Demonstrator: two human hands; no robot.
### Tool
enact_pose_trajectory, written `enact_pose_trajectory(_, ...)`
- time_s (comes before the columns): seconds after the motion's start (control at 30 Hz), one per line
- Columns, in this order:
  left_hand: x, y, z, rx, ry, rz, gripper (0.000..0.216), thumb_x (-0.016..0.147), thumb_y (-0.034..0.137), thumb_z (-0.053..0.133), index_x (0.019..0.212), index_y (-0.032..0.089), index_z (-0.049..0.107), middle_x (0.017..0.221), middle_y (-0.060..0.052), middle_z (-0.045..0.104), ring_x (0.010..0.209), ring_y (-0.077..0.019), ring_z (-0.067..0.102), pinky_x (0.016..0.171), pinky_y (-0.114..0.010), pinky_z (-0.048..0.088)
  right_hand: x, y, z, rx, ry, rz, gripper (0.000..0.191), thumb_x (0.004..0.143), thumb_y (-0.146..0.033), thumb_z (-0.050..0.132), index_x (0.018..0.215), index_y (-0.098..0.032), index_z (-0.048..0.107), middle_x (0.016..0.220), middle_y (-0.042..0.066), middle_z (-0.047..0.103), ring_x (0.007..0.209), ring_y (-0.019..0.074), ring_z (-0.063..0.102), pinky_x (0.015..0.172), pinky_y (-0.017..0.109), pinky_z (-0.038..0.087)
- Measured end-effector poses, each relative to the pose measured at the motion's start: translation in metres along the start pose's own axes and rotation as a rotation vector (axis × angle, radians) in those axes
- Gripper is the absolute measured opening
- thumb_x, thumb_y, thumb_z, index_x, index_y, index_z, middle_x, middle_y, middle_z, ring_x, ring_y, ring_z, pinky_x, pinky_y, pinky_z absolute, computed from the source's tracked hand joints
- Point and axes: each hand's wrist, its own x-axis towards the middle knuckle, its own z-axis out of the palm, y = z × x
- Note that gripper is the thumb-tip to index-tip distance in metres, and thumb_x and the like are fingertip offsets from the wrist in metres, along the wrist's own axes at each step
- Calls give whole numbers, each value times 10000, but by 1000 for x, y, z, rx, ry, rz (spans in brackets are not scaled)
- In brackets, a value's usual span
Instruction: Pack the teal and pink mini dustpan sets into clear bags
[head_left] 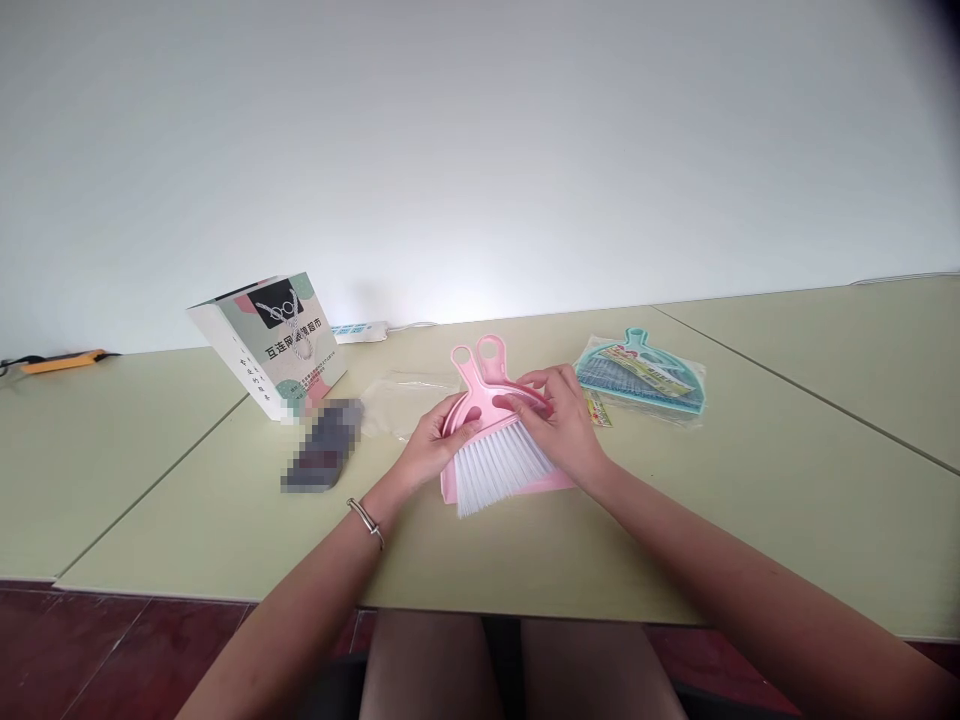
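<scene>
A pink hand brush (499, 462) with white bristles lies tilted over a pink dustpan (568, 481), both upright enough that their looped handles point away from me. My left hand (433, 440) grips the brush's left side, thumb on its front and fingers partly hidden behind. On the other side, my right hand (566, 420) has its thumb on the brush head, and its fingers wrap the dustpan's right rim. Whether the two pieces are clipped together I cannot tell.
A teal brush-and-dustpan set (641, 375) lies in clear wrapping at the right, a small printed card (598, 408) beside it. At left stand a paper gift bag (281, 340) and a blurred dark object (324, 445). Crumpled clear plastic (405, 395) lies behind my left hand. A power strip (360, 332) sits by the wall.
</scene>
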Motion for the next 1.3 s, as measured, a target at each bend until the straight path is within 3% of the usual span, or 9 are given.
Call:
enact_pose_trajectory(0.1,1,-2,2,5,28,13,408,759,412,646,1104,196,622,1086,-55,663,998,-218,603,861,-299,448,4,3,-2,-11,-94,133,501,790,-503,586,1166,-187,488,1137,128,540,1024,256,530,806,373,459)
enact_pose_trajectory(0.23,1,-3,2,10,-7,-27,366,799,423,590,1077,186,616,1035,-55,660,931,-206,596,799,-291,441,10,5,-9,112,-483,234,361,875,-472,459,1124,-231,560,1103,58,642,1005,226,591,839,345,447)
enact_pose_trajectory(0.3,2,-5,1,42,4,-85,318,806,446,571,984,186,615,917,-32,650,828,-181,584,722,-277,429,11,4,-10,193,-567,220,323,881,-447,453,1082,-242,600,1092,31,665,1012,216,601,851,329,445)
enact_pose_trajectory(0.5,3,-7,-2,189,101,-149,372,774,524,566,655,195,438,599,55,419,581,-113,416,564,-242,313,5,-3,-4,297,-589,174,290,883,-380,456,1079,-230,609,1082,23,675,1018,201,606,848,310,458)
enact_pose_trajectory(0.83,2,-4,-2,135,102,-192,349,733,504,615,676,197,459,604,55,445,573,-111,432,544,-233,316,2,1,2,275,-590,181,291,893,-360,428,1101,-232,585,1067,33,667,1025,203,595,878,342,451)
enact_pose_trajectory(1.0,2,-4,-4,12,40,-284,413,708,549,628,889,181,582,780,-6,598,693,-150,551,591,-241,389,11,8,-6,249,-636,292,368,897,-444,407,1127,-213,579,1130,55,648,1025,202,602,860,330,463)
enact_pose_trajectory(1.1,2,-4,-3,-13,70,-304,422,692,536,652,905,178,590,805,-21,622,707,-161,569,606,-252,403,22,26,-22,22,-591,327,441,904,-500,358,1148,-196,565,1200,91,618,1080,229,582,877,345,457)
enact_pose_trajectory(1.2,2,-2,-3,-53,93,-286,401,680,529,664,878,190,584,803,-14,635,692,-157,575,603,-255,410,29,54,-37,-460,-511,309,436,906,-456,344,1079,-142,593,1165,167,624,1086,297,575,861,411,448)
enact_pose_trajectory(1.3,2,-1,-4,-61,130,-257,385,675,530,668,834,193,571,758,1,618,651,-140,558,573,-240,398,26,76,-40,-700,-680,242,370,895,-373,361,867,-137,645,972,186,682,907,314,645,708,408,479)
